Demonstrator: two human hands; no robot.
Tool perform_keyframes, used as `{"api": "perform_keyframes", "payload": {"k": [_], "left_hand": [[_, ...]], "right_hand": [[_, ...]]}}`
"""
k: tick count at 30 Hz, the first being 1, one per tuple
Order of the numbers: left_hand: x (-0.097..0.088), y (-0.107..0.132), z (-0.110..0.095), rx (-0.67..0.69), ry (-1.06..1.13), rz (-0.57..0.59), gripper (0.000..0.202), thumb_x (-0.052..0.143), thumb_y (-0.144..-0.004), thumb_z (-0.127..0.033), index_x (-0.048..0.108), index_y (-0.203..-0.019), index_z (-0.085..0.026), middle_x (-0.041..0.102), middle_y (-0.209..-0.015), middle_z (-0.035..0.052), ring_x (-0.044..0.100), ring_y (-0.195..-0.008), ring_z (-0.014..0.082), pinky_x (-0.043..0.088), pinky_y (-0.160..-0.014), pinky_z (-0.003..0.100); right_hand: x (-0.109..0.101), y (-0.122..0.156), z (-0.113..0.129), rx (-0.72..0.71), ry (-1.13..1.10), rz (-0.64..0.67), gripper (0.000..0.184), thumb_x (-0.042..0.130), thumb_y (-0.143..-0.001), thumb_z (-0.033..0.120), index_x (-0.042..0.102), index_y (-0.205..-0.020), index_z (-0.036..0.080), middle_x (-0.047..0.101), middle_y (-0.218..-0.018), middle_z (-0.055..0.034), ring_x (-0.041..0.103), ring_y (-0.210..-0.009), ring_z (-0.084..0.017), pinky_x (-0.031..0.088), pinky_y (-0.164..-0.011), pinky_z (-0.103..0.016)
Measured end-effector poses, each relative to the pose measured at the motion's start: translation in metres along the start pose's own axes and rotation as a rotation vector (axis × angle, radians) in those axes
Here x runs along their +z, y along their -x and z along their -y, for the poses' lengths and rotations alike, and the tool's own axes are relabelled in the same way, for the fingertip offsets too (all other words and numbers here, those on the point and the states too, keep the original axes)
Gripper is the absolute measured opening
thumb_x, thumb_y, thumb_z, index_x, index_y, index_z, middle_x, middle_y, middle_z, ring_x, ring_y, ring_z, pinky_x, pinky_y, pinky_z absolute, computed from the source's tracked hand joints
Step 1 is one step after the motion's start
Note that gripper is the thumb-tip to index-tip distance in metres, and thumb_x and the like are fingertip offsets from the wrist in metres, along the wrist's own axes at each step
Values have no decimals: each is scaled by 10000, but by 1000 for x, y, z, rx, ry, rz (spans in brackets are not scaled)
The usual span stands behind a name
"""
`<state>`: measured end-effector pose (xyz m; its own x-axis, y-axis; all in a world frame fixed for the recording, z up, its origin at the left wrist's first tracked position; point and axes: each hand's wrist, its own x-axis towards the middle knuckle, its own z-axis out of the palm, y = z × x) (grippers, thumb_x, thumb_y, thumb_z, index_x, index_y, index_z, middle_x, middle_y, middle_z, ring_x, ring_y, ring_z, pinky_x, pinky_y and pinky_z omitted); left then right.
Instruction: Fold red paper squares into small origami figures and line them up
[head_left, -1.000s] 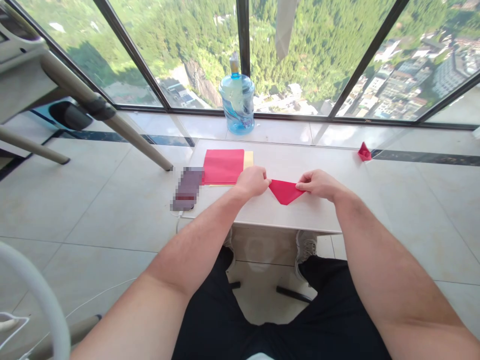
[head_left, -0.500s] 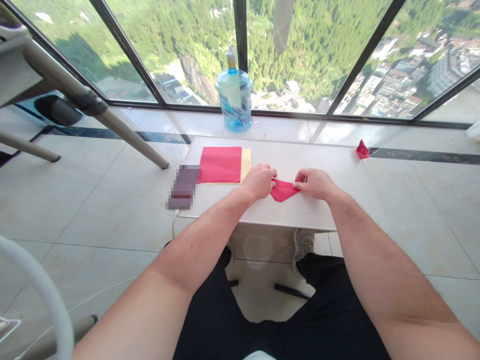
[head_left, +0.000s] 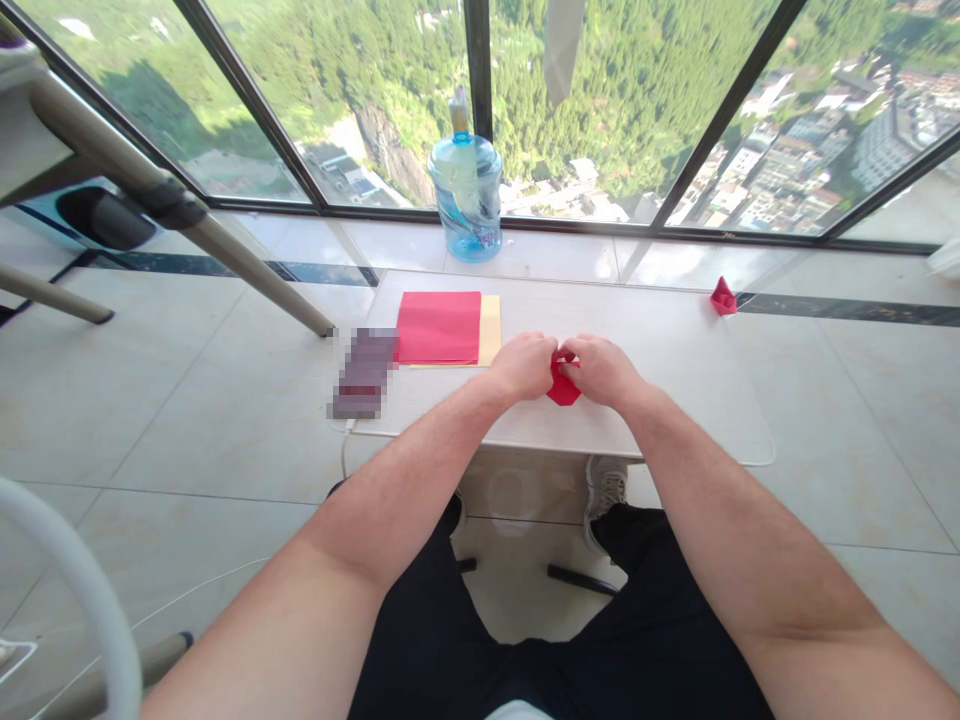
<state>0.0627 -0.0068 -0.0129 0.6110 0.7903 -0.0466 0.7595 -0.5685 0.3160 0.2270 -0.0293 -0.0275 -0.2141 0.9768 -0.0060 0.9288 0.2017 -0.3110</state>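
1. Paper (head_left: 562, 385): small red folded piece at the near-centre of the desk (head_left: 675, 400), squeezed between both hands, w/ only a sliver and the lower point showing.
2. L hand (head_left: 525, 366): fingers curled, clamped on the paper's left side, knuckles up, heel on or just above the desk (can't tell which).
3. R hand (head_left: 604, 368): also closed on the paper from the right. The two hands are touching or nearly so over the piece.
4. Step, as I read it: mid-fold, w/ both sides brought in toward the middle and pinched there.
5. Next move prob. calls for edges kept lined up, grip not slipping, then firm pressure along the crease against the desk. The paper is thin and small, so it's easy to skew.
6. Look of the paper: bright red, matte, several layers thick by now, point aimed at the near desk edge. Creases are hidden by the fingers.
7. Around it:
   - red sheets (head_left: 439, 327) lie flat on a yellow sheet (head_left: 490, 330), just left of the L hand;
   - phone (head_left: 364, 372) sits at the desk's left edge;
   - water jug (head_left: 466, 195) stands on the floor by the window;
   - red folded bit (head_left: 723, 297) sits on the floor, well apart, to the right.
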Motion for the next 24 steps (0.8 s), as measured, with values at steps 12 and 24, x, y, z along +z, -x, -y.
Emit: {"api": "perform_keyframes", "payload": {"k": [12, 24], "left_hand": [[10, -5, 4, -73, 41, -49, 188, 549, -824, -154, 691, -947, -167, 705, -962, 112, 661, -941, 253, 499, -805, 339], [14, -4, 23, -27, 125, -116, 173, 535, -827, -161, 703, -841, -200, 695, -919, 67, 632, -908, 220, 482, -819, 337]], "right_hand": [[4, -4, -6, -9, -79, -18, 133, 578, -816, 183, 708, -828, 209, 678, -885, -52, 593, -793, -189, 417, -733, -291], [5, 1, -31, -169, -38, -120, 93, 596, -856, 223, 679, -818, 209, 670, -881, -72, 546, -897, -243, 415, -853, -360]]}}
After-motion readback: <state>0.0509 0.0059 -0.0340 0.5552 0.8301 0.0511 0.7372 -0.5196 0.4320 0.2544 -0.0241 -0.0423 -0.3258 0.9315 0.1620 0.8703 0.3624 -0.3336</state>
